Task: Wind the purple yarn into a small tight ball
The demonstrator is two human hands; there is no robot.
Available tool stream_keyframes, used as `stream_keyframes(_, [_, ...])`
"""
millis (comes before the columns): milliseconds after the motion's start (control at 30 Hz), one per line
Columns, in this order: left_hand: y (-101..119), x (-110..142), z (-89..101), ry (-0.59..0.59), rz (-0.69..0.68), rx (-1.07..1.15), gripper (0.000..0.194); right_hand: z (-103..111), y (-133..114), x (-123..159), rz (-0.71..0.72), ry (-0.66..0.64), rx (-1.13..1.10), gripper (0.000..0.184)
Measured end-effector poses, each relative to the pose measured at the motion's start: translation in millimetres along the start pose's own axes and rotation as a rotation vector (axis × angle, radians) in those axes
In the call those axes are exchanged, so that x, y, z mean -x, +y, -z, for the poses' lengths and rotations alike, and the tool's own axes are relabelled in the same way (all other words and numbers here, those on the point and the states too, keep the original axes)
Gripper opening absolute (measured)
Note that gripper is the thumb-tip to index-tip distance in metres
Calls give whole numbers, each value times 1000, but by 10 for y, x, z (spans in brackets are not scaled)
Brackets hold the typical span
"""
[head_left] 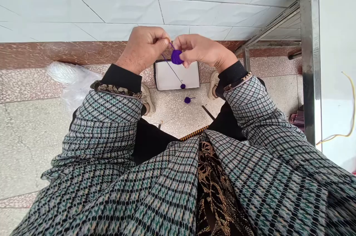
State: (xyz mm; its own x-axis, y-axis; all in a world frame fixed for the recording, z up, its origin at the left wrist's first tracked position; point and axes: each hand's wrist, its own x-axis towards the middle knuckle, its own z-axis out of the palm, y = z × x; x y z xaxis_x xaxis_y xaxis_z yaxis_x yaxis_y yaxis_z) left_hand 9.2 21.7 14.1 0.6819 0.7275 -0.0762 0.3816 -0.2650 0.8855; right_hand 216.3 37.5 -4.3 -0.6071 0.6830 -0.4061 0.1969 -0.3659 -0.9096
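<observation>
My right hand (204,51) pinches a small purple yarn ball (176,57) between thumb and fingers. To its left, my left hand (147,49) is closed, with the thumb pressed on the forefinger over a purple yarn strand (172,70). A short length of this yarn spans the gap between both hands. From the left hand the strand slants down to a smaller purple ball (183,86) at the near edge of a white box (164,76). Another purple ball (187,100) with a loose tail lies on the floor. An orange tip shows at the left fingertips; its kind is unclear.
A tiled wall (133,10) rises straight ahead. On the right stands a metal-framed table (310,54) with a yellow cord (353,106) on its top. A clear plastic bag (75,80) lies on the floor at left. My shoes flank the box.
</observation>
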Motion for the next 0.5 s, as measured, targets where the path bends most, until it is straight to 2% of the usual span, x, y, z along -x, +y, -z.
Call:
stream_keyframes(67, [8,-9,-23,-3,2,0,23,-38,-94,70,107,19,-163,26])
stream_keyframes(100, [-6,-12,-36,-2,4,-2,22,-56,-140,96,162,75,-257,22])
stream_keyframes(200, [-108,-17,-64,12,14,-24,19,-84,-220,106,296,344,-438,17])
stream_keyframes(267, [-200,-20,-71,29,18,-53,19,-77,-204,52,323,479,-469,19])
stream_keyframes(400, [-330,-29,-81,36,-18,-68,18,-18,-42,-121,236,563,-310,25])
stream_keyframes(500, [-362,-15,-77,81,-14,-26,15,36,83,-213,155,526,-78,34])
